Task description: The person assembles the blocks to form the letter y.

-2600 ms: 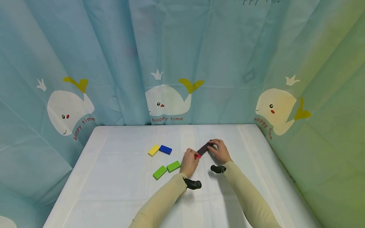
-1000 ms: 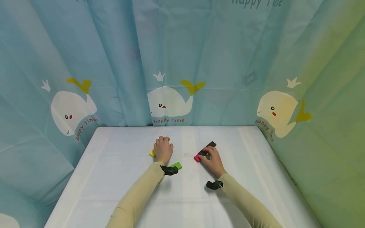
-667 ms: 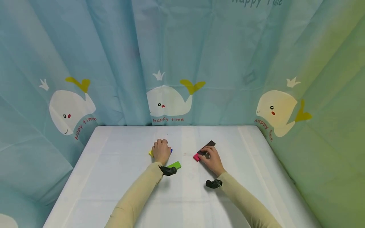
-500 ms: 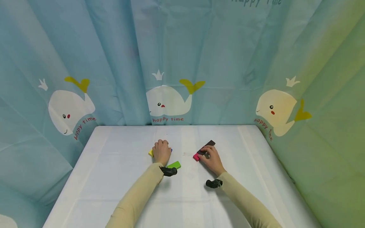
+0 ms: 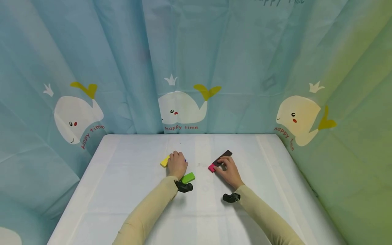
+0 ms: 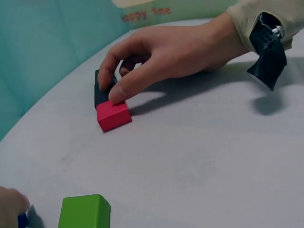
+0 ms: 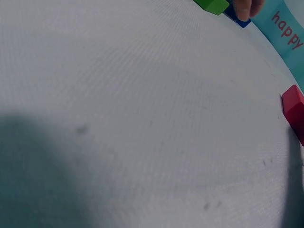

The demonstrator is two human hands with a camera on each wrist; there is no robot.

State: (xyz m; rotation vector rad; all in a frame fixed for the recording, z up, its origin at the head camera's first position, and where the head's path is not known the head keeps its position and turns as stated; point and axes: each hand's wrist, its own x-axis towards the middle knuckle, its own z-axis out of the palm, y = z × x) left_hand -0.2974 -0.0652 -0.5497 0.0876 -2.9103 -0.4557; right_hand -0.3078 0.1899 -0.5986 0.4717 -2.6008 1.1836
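Touching the red block [image 5: 211, 168] centre-right, the dark strip [image 5: 226, 154] is pinched by your right grip [image 5: 229, 172]; your left grip [image 5: 177, 165], state unclear, mostly hides the blue block [image 7: 232, 13].

Left sleeve [image 5: 147, 212] and right sleeve [image 5: 269, 217]: both long, plain beige. Left wrist unit [image 5: 184, 186]: black, curved. Right wrist unit [image 5: 231, 197]: same, plus small dots, silvery fitting [image 6: 278, 31].

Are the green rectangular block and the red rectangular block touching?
Apart. The left wrist view shows white surface between the green rectangular block and the red rectangular block.
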